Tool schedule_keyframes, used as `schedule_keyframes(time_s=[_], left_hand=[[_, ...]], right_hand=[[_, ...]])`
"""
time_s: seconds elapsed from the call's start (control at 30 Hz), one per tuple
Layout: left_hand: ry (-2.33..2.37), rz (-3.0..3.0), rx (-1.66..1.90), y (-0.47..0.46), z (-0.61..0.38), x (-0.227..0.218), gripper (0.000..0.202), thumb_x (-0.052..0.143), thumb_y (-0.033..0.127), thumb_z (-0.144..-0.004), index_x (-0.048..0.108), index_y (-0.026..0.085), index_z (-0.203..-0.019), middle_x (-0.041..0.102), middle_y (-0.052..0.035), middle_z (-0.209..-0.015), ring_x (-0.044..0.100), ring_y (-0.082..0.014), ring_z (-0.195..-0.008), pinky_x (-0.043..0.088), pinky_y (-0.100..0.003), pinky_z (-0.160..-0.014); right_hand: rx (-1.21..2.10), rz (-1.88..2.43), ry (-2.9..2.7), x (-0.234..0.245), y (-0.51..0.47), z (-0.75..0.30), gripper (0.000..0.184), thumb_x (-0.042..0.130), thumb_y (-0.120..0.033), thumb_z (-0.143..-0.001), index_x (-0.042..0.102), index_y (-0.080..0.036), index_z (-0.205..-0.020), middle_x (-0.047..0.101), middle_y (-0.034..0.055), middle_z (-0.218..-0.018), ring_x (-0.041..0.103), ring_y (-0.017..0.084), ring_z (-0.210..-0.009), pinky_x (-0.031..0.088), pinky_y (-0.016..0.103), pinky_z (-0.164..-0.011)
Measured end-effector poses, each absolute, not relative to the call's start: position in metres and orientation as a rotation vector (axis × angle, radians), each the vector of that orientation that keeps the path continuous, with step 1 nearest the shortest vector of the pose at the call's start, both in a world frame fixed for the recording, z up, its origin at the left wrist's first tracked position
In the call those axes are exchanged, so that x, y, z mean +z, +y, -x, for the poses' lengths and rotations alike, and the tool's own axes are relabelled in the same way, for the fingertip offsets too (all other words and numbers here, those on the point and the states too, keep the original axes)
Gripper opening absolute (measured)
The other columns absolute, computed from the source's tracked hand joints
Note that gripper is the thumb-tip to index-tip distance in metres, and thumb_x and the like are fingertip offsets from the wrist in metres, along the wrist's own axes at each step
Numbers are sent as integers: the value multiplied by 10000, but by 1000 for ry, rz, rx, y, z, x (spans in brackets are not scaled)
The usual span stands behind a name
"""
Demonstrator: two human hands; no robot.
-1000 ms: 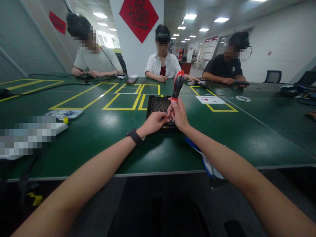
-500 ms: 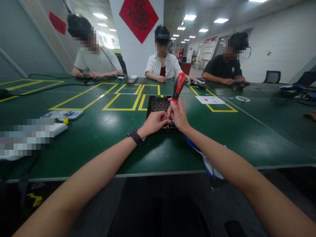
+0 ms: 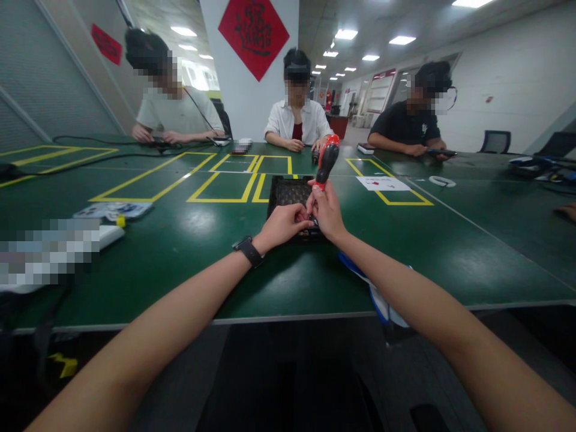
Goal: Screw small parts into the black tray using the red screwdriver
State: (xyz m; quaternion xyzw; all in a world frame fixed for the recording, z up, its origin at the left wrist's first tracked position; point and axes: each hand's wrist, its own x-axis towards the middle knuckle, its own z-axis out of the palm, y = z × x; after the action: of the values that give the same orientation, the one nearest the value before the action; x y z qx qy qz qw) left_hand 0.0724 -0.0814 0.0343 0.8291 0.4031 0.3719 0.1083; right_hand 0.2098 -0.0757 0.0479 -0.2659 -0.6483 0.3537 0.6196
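My right hand (image 3: 327,211) is closed round the lower end of a red and black screwdriver (image 3: 326,161), which stands nearly upright with its handle tilted slightly to the right. My left hand (image 3: 282,224) is pinched shut right beside it, fingertips touching the tool's lower end; what they pinch is hidden. Both hands hover over the near edge of a black tray (image 3: 290,192) on the green table (image 3: 180,240). A black watch (image 3: 248,250) is on my left wrist.
Three people sit along the far side, hands on the table with small devices. Yellow tape rectangles (image 3: 225,183) mark the tabletop. A white paper sheet (image 3: 383,182) lies to the right, a white and blue object (image 3: 378,300) under my right forearm, cables at far left.
The screwdriver handle has sunk a little and leans slightly more to the right. Both hands stay over the tray's near edge.
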Motion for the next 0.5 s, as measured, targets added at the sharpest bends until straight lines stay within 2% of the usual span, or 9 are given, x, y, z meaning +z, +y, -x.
schedule_keyframes(time_s=[0.17,0.37,0.5], left_hand=[[1129,-2477,1078,-81,-72,34,172,611,321,-770,597,153,-732,599,5,-660,513,-118,-601,358,-232,-569],[969,-2458,1060,-83,-72,37,85,517,189,-815,594,152,-822,662,-13,-792,590,-131,-733,409,-239,-689],[1012,-2445,1090,-85,-74,39,104,566,248,-800,567,152,-841,648,-9,-767,582,-127,-699,412,-232,-665]], right_hand=[[831,596,-1498,48,-75,-210,322,396,-504,-878,450,-224,-1028,475,-83,-508,368,55,-380,293,179,-398],[865,627,-1507,47,-74,-211,355,381,-535,-870,450,-229,-1034,472,-86,-514,347,51,-353,267,175,-357],[801,650,-1491,49,-76,-210,348,378,-525,-875,459,-226,-1031,458,-81,-513,371,55,-391,297,174,-396]])
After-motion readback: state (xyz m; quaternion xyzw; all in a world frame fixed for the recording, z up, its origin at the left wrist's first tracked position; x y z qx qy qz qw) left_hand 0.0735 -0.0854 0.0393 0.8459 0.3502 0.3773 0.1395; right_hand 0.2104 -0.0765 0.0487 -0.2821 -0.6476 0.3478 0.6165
